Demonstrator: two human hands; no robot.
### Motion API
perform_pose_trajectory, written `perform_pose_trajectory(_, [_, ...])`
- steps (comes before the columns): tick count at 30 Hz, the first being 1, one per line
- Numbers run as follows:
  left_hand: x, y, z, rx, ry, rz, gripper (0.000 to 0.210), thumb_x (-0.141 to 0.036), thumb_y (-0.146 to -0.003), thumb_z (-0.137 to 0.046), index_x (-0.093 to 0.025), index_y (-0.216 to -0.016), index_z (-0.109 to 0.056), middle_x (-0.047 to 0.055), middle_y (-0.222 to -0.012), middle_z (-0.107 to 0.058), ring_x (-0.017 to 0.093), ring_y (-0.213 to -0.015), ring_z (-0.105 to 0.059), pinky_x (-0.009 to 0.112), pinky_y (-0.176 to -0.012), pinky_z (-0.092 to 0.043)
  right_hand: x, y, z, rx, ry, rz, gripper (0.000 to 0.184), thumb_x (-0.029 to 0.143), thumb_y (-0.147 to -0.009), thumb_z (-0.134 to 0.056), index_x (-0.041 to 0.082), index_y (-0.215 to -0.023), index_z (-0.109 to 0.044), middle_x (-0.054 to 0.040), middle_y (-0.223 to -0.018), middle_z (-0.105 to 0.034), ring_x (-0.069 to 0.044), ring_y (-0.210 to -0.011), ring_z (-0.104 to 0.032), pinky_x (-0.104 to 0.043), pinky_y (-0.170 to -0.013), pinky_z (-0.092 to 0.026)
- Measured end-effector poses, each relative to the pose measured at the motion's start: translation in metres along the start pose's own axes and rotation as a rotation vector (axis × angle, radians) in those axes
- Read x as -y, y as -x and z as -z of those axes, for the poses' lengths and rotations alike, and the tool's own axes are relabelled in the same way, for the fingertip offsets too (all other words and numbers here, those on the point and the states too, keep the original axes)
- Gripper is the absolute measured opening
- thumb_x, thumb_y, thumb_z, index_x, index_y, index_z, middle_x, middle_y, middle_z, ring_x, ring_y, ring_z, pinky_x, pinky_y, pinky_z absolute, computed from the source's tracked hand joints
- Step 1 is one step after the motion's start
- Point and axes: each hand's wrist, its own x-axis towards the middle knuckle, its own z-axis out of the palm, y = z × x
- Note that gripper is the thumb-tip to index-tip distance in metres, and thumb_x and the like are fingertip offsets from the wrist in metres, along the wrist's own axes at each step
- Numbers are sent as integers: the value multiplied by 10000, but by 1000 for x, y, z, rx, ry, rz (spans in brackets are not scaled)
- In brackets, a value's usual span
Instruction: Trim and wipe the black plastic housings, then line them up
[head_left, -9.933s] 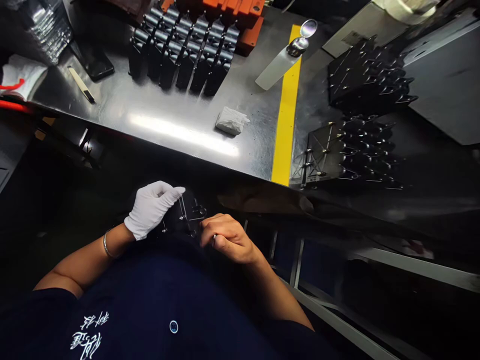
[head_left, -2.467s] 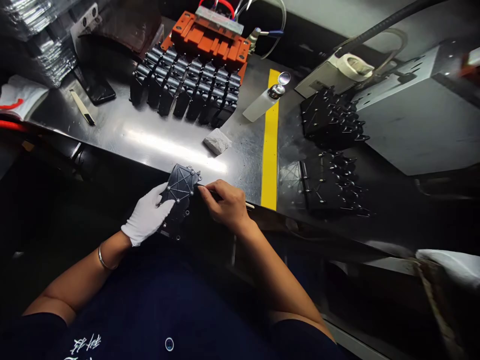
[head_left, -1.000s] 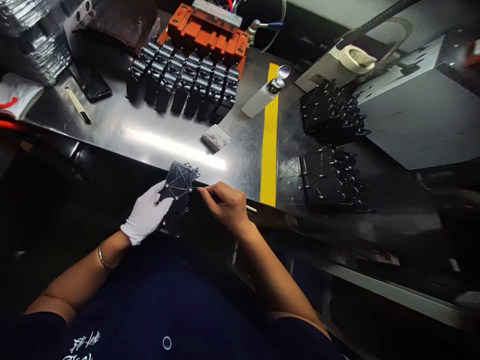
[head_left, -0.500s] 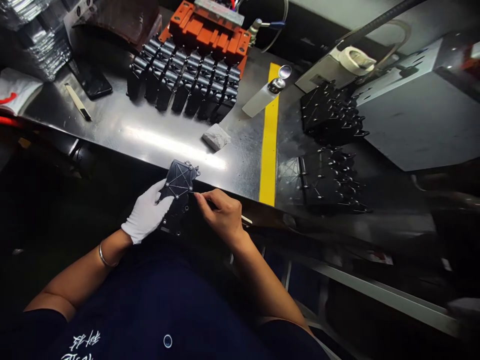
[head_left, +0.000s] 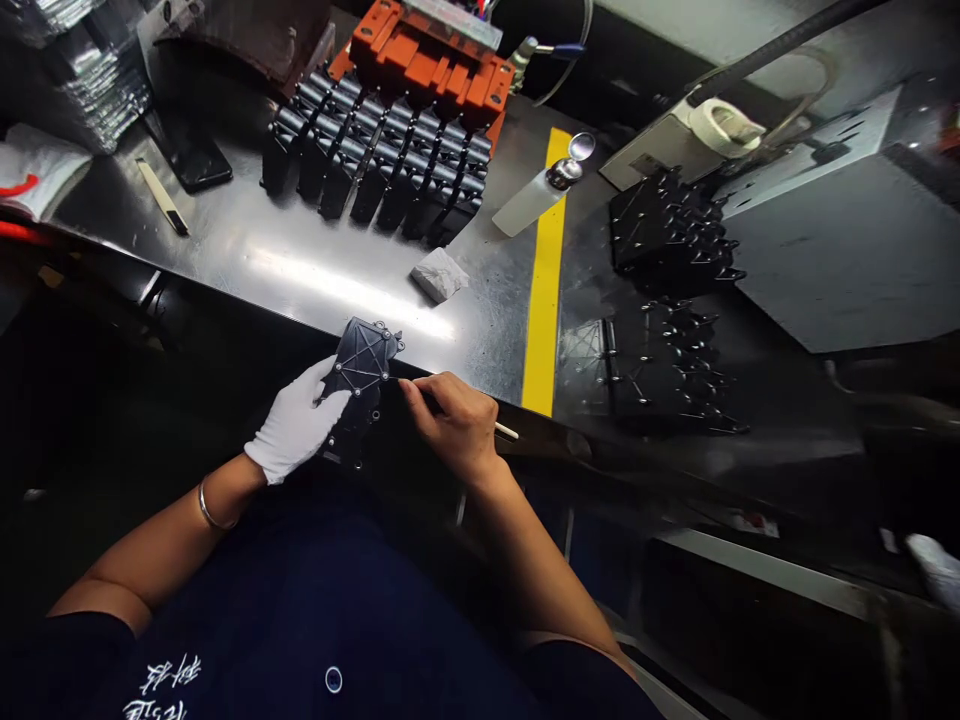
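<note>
My left hand [head_left: 298, 422], in a white glove, grips a black ribbed plastic housing [head_left: 365, 350] with small round bosses along its edges. The part is held up just in front of the bench's front edge. My bare right hand [head_left: 459, 420] is closed around a slim tool with a cream handle [head_left: 507, 431], whose end sticks out behind the palm. Its thin tip points at the right edge of the housing, by a corner boss; whether it touches I cannot tell. Most of the tool is hidden in the fingers.
On the metal bench stand a row of black housings [head_left: 375, 160], an orange fixture [head_left: 427, 60], a grey-white block [head_left: 439, 275] and a spray-like bottle [head_left: 529, 200]. A cream-handled cutter [head_left: 162, 197] and phone [head_left: 202, 165] lie left. More black parts [head_left: 667, 235] sit right of the yellow tape [head_left: 544, 300].
My right hand has shifted slightly right, and more of the tool's cream handle shows behind it. The left hand still holds the housing. The whole view has moved slightly.
</note>
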Motion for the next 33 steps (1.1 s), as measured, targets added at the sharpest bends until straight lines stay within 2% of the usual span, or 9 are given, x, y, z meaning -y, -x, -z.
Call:
perform_pose_trajectory(6, [-2, 0, 0, -3, -20, 11, 511, -324, -821, -615, -186, -1309, -549, 37, -843, -740, 160, -697, -685, 250, -639, -556, -3, 1, -4, -32, 24, 38, 226, 282, -896, -576, 194, -692, -621, -16, -590, -654, -121, -541, -598, -253, -527, -385])
perform_pose_trajectory(11, [-2, 0, -2, -1, 56, 3, 514, -308, -825, -611, -174, -1316, -540, 58, -918, -746, 183, -803, -709, 263, -714, -572, -5, -2, -7, -33, 46, 58, 239, 291, -900, -574, 196, -684, -610, -21, -592, -651, -121, -539, -587, -258, -517, -362])
perform_pose_trajectory(19, [-3, -3, -1, -16, 61, 11, 534, -314, -823, -618, -160, -1326, -525, 61, -938, -748, 182, -818, -712, 263, -737, -579, -5, -9, -12, -41, 110, 47, 273, 304, -907, -567, 197, -657, -589, -22, -595, -652, -121, -535, -579, -265, -511, -336])
perform_pose_trajectory(23, [-2, -1, -2, -1, 61, -1, 509, -308, -828, -609, -167, -1313, -543, 66, -952, -745, 191, -840, -710, 279, -763, -573, -8, -14, -10, -45, 8, 63, 257, 290, -905, -570, 187, -672, -600, -22, -592, -647, -116, -540, -584, -252, -513, -356])
perform_pose_trajectory(27, [-2, -1, 0, -1, 36, 1, 516, -300, -826, -609, -174, -1322, -543, 58, -924, -741, 183, -818, -699, 278, -748, -566, -13, -20, -3, 70, -104, 172, 215, 278, -899, -581, 176, -713, -618, -25, -633, -667, -112, -566, -606, -237, -528, -384])
perform_pose_trajectory(30, [-2, -2, 2, -1, 7, 2, 519, -308, -823, -610, -184, -1323, -546, 43, -871, -735, 171, -757, -687, 270, -696, -563, -16, -26, 3, 172, -76, 206, 241, 307, -907, -566, 177, -712, -623, -23, -640, -666, -110, -573, -603, -233, -526, -375])
perform_pose_trajectory(33, [-3, -3, 3, 4, -10, -3, 510, -313, -825, -605, -194, -1318, -552, 29, -816, -722, 162, -701, -671, 263, -637, -554, -19, -33, 7, 209, -33, 232, 280, 334, -915, -547, 181, -695, -629, -19, -623, -654, -104, -567, -588, -231, -514, -349])
